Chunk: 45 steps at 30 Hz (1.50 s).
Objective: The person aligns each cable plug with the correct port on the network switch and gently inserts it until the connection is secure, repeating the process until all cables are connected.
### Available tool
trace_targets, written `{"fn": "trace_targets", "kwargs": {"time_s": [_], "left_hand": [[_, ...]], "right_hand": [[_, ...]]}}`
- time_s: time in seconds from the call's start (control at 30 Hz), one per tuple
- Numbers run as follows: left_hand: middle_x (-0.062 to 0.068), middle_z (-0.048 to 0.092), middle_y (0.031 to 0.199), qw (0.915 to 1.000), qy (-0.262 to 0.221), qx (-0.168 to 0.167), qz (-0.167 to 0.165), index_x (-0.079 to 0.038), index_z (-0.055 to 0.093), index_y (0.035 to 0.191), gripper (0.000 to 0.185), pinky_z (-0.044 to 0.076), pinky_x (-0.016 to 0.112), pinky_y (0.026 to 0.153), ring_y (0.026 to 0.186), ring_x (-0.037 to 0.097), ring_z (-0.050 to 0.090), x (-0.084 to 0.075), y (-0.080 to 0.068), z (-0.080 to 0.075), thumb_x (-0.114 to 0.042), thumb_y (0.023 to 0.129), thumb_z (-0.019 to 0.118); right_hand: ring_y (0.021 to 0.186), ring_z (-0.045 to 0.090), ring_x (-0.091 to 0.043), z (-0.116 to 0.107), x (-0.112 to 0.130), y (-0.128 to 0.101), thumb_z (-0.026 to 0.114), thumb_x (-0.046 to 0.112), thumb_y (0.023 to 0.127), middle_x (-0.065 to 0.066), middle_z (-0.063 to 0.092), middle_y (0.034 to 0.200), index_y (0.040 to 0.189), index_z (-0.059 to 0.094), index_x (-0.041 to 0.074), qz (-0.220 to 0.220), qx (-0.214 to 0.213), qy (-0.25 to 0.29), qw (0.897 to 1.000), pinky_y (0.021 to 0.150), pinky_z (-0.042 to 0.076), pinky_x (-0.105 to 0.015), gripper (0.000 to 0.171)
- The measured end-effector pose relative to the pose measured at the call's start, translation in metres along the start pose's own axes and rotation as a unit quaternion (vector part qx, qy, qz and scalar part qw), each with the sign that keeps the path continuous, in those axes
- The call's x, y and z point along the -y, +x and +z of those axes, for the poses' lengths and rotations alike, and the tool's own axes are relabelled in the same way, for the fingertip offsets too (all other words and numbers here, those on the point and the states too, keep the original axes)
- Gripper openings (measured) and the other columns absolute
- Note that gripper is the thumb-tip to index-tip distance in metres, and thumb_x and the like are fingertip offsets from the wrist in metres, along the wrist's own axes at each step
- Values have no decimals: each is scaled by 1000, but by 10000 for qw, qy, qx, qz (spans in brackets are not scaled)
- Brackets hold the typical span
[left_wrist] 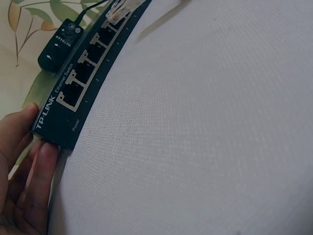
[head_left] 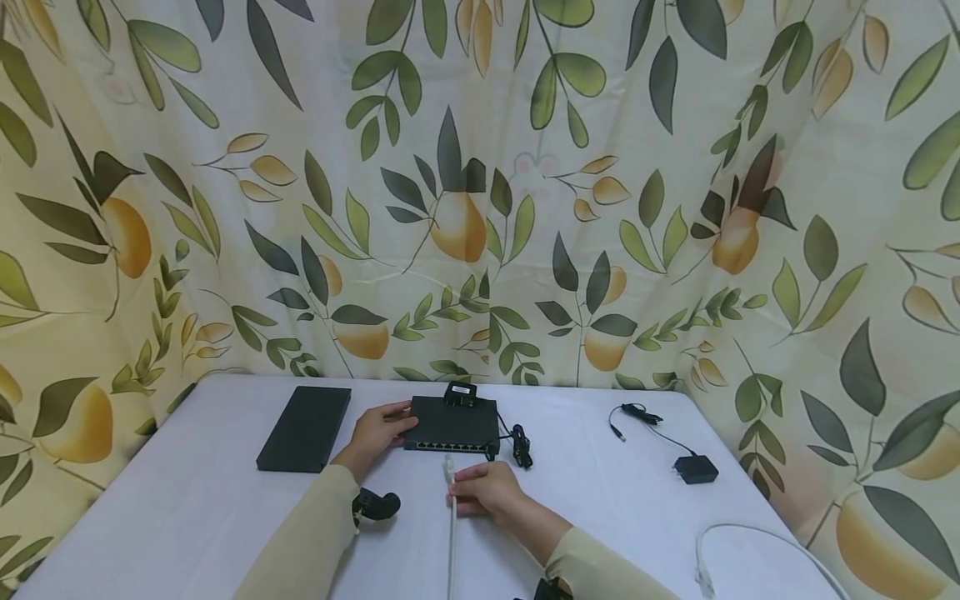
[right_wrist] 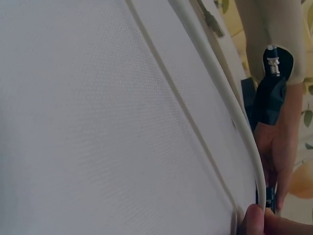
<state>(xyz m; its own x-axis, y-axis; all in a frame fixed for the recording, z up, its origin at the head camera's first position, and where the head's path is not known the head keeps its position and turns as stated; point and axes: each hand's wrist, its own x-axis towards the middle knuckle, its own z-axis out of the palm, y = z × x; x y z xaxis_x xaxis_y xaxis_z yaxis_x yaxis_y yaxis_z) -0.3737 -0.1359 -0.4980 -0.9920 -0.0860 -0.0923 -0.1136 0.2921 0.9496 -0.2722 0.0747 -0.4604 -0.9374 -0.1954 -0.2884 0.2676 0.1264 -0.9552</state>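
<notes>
Left hand [head_left: 378,432]: is gripping the Ethernet switch [head_left: 442,423] by its left end
Right hand [head_left: 483,490]: is pinching the white cable [head_left: 452,546] — plug [head_left: 448,465] pointing toward the ports [head_left: 438,447]

A dark TP-LINK Ethernet switch [head_left: 442,423] lies flat, its ports [head_left: 447,447] facing the wearer, one end between thumb and fingers of the left hand [head_left: 378,431]. Pinched by the right hand [head_left: 489,490], a white cable [head_left: 452,542] extends its clear plug [head_left: 448,465] just beyond the fingertips.
</notes>
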Motion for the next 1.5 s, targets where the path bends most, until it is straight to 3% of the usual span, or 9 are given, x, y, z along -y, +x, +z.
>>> {"fn": "trace_targets", "kwargs": {"time_s": [0.47, 0.77, 1.5], "left_hand": [[5, 61, 108, 9998, -105, 41, 184, -16, 60, 120, 48, 52, 27, 67, 92, 17, 58, 1, -2, 0, -26, 75, 73], [4, 60, 107, 9999, -108, 0, 34, -17, 61, 119, 47, 52, 27, 67, 92, 17, 58, -4, -4, 0, -24, 74, 73], [5, 61, 109, 10000, 0, -56, -30, -17, 60, 120, 48, 52, 27, 67, 91, 18, 58, -2, -1, 1, -25, 74, 74]], "right_hand": [[64, 66, -21, 8, 2, 9, 66, -1, 78, -15, 66, 74, 96, 62, -7, 47, -487, -332, 9982, 56, 53, -27, 19], [59, 65, -19, 13, 6, 12, 68, -1, 76, -13, 66, 70, 90, 65, -4, 321, -849, -378, 9952, 54, 52, -25, 15], [61, 65, -19, 19, 5, 14, 67, -2, 76, -11, 66, 71, 91, 64, -4, 334, -1175, -62, 9925, 54, 52, -26, 15]]}}
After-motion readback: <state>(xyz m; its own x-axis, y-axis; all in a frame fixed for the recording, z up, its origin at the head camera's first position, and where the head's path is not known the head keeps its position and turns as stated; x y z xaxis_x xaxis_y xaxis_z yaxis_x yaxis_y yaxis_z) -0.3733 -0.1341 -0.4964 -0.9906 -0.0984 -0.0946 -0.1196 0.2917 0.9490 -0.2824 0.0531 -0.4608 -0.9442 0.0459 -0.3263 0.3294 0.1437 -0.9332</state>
